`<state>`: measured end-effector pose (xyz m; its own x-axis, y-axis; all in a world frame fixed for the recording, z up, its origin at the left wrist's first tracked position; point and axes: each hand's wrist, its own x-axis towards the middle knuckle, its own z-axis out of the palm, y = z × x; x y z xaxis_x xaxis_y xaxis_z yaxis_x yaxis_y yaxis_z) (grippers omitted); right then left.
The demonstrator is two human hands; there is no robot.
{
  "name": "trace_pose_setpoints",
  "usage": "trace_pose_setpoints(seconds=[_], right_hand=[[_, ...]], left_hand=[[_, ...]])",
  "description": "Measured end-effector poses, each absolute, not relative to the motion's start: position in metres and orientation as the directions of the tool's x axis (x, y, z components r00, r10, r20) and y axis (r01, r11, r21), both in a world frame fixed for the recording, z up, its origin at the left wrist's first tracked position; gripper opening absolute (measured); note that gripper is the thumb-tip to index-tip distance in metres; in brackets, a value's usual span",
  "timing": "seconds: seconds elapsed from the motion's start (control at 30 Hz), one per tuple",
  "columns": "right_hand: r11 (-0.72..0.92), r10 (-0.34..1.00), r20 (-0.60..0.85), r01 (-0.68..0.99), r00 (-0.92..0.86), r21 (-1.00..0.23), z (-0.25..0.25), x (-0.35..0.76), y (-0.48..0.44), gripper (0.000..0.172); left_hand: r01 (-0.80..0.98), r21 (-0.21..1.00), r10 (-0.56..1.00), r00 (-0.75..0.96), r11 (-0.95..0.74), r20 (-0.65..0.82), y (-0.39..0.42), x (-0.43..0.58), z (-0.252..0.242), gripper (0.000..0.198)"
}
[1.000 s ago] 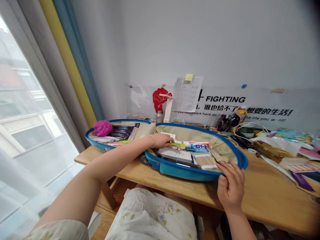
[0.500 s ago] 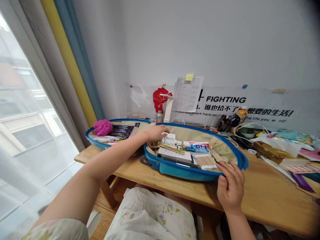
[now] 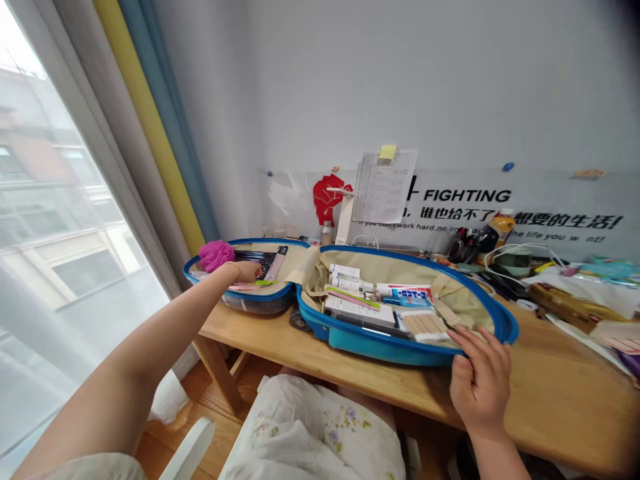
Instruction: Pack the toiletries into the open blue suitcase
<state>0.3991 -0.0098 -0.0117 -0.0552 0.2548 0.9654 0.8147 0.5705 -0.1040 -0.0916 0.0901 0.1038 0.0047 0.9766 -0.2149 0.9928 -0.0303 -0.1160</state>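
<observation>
A blue-rimmed suitcase (image 3: 385, 343) lies spread wide on the wooden table, its two halves side by side. My left hand (image 3: 246, 270) reaches into the left half, over dark slender items and beside a magenta bath puff (image 3: 217, 255); its fingers are mostly hidden. My right hand (image 3: 483, 373) rests at the near right rim of the right half, fingers stretched out, holding nothing. Near those fingers lies a pack of cotton swabs (image 3: 424, 327). The right half also contains a toothpaste box (image 3: 411, 293), white tubes (image 3: 345, 277), a white box (image 3: 357, 310) and green and pink strips (image 3: 354, 298).
A white lamp (image 3: 345, 217) and a small bottle (image 3: 327, 233) stand behind the suitcase. Pens, a yellow-labelled bottle (image 3: 501, 230), cables and papers crowd the table's right side. A curtained window is at left, a white chair arm (image 3: 193, 448) below.
My left hand has moved left, from the near left edge of the right half into the left half. My right hand stays at the rim. The view has shifted slightly.
</observation>
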Motion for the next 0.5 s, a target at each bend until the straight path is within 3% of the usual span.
trace_pose_setpoints(seconds=[0.1,0.23,0.5], right_hand=[[0.569,0.263,0.963,0.816,-0.062,-0.103,-0.0115,0.3999,-0.0098,0.030],[0.572,0.279,0.958,0.813,-0.062,-0.114,-0.0115,0.4009,-0.0103,0.030],[0.564,0.290,0.956,0.815,-0.040,-0.137,-0.0132,0.4004,-0.0109,0.031]], left_hand=[[0.989,-0.122,0.948,0.039,-0.082,-0.315,0.0870,-0.0938,0.0990,0.044],[0.983,-0.151,0.938,0.049,-0.107,-0.344,0.0887,-0.0906,0.0977,0.044],[0.979,-0.187,0.982,0.052,-0.086,-0.182,0.0890,-0.0861,0.1009,0.033]])
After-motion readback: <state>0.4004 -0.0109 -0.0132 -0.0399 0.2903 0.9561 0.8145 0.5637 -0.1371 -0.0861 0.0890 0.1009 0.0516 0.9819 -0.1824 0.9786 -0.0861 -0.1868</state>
